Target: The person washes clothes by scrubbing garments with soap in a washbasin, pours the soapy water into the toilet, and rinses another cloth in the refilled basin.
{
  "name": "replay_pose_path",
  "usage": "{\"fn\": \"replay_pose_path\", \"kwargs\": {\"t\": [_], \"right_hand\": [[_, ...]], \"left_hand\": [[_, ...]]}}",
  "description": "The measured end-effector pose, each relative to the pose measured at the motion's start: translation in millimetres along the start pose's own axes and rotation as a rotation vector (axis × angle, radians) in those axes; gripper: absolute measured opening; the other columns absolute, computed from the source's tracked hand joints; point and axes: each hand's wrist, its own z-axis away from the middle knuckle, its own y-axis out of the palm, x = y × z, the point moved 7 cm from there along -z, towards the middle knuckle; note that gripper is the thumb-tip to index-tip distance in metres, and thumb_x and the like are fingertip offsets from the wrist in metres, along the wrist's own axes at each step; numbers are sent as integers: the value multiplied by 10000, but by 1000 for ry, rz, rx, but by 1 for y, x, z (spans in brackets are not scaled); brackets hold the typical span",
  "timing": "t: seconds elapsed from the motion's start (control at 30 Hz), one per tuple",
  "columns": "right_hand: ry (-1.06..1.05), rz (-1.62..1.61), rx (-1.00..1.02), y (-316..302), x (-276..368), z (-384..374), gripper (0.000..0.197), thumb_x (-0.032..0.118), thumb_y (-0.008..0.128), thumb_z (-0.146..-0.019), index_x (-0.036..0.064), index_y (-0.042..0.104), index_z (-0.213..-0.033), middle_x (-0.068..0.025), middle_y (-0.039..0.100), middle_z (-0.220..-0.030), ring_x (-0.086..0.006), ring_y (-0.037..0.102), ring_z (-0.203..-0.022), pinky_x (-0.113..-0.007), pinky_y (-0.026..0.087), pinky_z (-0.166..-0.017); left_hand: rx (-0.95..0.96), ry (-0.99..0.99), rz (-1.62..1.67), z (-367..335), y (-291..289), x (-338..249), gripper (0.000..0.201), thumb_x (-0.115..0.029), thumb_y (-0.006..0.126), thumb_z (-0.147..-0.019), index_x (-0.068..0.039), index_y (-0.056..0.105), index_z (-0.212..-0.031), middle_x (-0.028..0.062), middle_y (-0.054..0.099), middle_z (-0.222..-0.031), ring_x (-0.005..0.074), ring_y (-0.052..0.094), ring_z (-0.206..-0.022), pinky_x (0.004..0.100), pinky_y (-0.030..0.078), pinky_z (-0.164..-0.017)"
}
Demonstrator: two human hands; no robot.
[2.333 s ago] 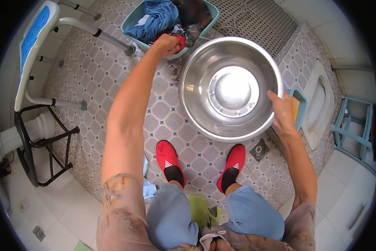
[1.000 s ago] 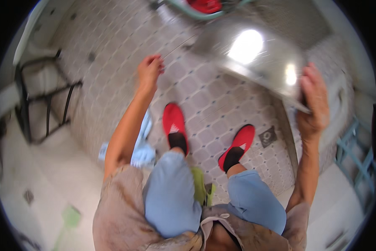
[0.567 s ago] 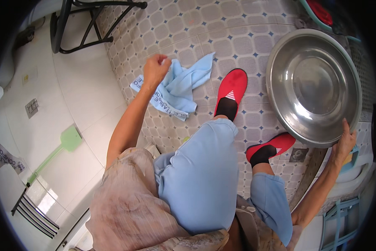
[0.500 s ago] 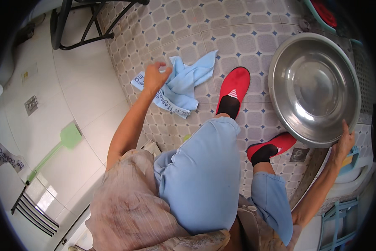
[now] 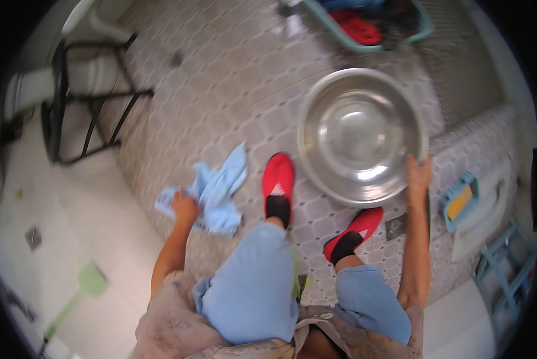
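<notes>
A wide stainless-steel basin (image 5: pixel 359 137), with nothing visible inside, is on my right beyond my red shoe. My right hand (image 5: pixel 419 173) grips its near right rim, thumb over the edge. Whether the basin rests fully on the floor I cannot tell. On the tiles to my left lies a crumpled light blue towel (image 5: pixel 220 190) with dark lettering. My left hand (image 5: pixel 186 206) is at the towel's near left part, its fingers bent downward and blurred; whether they grip the cloth is unclear.
A teal tub (image 5: pixel 421 33) of red and dark cloth stands at the far right. Beside my right arm is a blue dish with a yellow block (image 5: pixel 460 202). A black-framed chair or stool (image 5: pixel 89 99) stands at far left. My red shoes (image 5: pixel 278 179) are planted between towel and basin.
My head view has shifted, so the scene sits lower and farther left. My left hand has lowered toward the towel's left part. My right hand keeps its grip on the basin.
</notes>
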Motion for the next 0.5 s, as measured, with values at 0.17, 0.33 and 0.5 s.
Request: {"fn": "replay_pose_path", "kwargs": {"t": [0.17,0.33,0.5], "right_hand": [[62,51,-114,-11,9,14,502,203,613,-800,-5,486,-1239,-255,589,-1119,-388,576,-1043,-401,449,-892],[50,-29,-45,-2,21,31,559,153,585,-810,-3,397,-1313,-278,600,-1072,-420,584,-1002,-438,457,-866],[104,-9,40,18,1,25,446,194,571,-827,-8,457,-1207,-287,613,-998,-444,595,-936,-467,457,-832]], "left_hand": [[243,-171,92,1,19,1,326,-353,673,-698,-84,708,-880,116,570,-1176,317,500,-1104,510,399,-901],[-74,79,375,28,-10,-4,785,-517,763,-637,-4,530,-1183,212,544,-1171,366,525,-1052,457,442,-865],[134,139,113,34,12,-18,692,-403,794,-604,-15,549,-1123,195,567,-1094,354,532,-1020,431,453,-854]]}}
